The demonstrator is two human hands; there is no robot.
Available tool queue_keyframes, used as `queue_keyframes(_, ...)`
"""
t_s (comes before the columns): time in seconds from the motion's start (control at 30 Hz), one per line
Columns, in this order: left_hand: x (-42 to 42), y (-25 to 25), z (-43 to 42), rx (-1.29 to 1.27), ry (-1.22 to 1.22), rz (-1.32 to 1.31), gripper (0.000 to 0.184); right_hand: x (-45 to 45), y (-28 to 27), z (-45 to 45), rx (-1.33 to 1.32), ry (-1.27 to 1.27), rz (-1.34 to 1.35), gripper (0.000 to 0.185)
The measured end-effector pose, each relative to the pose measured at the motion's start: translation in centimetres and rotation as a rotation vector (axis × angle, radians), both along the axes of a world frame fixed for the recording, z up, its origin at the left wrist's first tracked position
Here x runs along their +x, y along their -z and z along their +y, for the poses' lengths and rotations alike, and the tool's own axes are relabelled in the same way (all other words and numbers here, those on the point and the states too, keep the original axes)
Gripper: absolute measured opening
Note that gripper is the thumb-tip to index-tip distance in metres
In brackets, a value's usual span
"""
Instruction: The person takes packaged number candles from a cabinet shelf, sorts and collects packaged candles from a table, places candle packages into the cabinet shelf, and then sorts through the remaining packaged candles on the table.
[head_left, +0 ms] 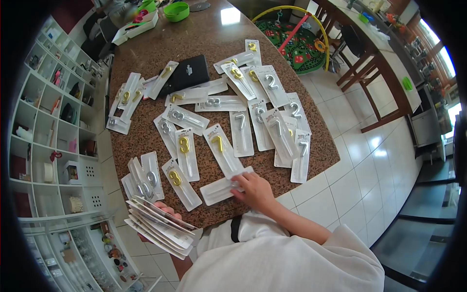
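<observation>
Many blister packs with gold or silver number candles lie over the brown granite table (214, 214). My left hand (168, 210), near the table's lower left edge, holds a fanned stack of packs (160, 228), its fingers wrapped behind them. My right hand (253, 190) has its fingers bent over the right end of a pack (216, 192) lying crosswise at the near edge; its fingertips also meet the lower end of a gold 7 pack (224, 153). To the left of that are a gold 3 pack (181, 182) and a gold 8 pack (186, 151).
A black box (187, 73) lies among the packs. At the far end are a white tray (136, 29) and a green bowl (176, 11). White shelves (53, 121) stand left; a wooden chair (384, 92) and a play mat (296, 46) are right.
</observation>
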State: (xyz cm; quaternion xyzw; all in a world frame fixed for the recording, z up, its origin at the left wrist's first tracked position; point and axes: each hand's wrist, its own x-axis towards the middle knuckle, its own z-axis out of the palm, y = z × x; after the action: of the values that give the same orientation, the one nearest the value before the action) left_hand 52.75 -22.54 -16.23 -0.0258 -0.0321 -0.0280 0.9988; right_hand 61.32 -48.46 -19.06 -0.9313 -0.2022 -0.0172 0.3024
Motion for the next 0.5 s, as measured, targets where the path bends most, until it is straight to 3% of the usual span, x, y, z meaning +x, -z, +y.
queue_keyframes(0.1,-0.1,0.3,0.3,0.000,-0.006,0.012,0.077,4.5,-0.5,0.0,0.177,-0.042,-0.056,0.028)
queue_keyframes(0.23,-0.3,-0.5,0.4,0.065,-0.005,-0.046,0.076,15.4,-2.1,-0.4,0.288,0.168,-0.192,0.034)
queue_keyframes(0.27,-0.5,-0.5,0.8,0.076,-0.006,-0.076,0.076,17.7,-1.5,-0.5,0.178,0.204,-0.325,0.036)
queue_keyframes(0.4,-1.2,-0.2,2.0,0.238,-0.078,-0.124,0.076,24.5,2.4,-0.4,-0.087,0.293,-0.332,0.034)
queue_keyframes(0.5,-1.1,-0.5,2.1,0.209,-0.169,-0.138,0.076,26.4,1.6,-0.7,-0.004,0.362,-0.230,0.029)
